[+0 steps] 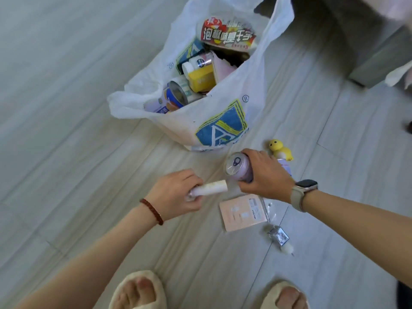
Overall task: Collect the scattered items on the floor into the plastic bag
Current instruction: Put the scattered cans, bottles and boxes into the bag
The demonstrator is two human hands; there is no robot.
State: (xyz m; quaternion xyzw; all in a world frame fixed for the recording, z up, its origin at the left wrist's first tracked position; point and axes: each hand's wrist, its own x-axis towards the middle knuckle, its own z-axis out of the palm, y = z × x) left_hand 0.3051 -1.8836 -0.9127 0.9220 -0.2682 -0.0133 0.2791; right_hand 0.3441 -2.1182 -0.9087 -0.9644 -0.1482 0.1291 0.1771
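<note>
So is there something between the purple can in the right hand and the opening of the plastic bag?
Nothing visible. The right hand holds the purple drink can just beside the white plastic bag, whose mouth is open, though already fairly full.

Pale plank floor [66, 108] carries an open white bag [223, 112]. Below the right fingers lie a pink card [242, 214] and a foil packet [278, 236]; a yellow duck [279, 149] sits just beyond them.
</note>
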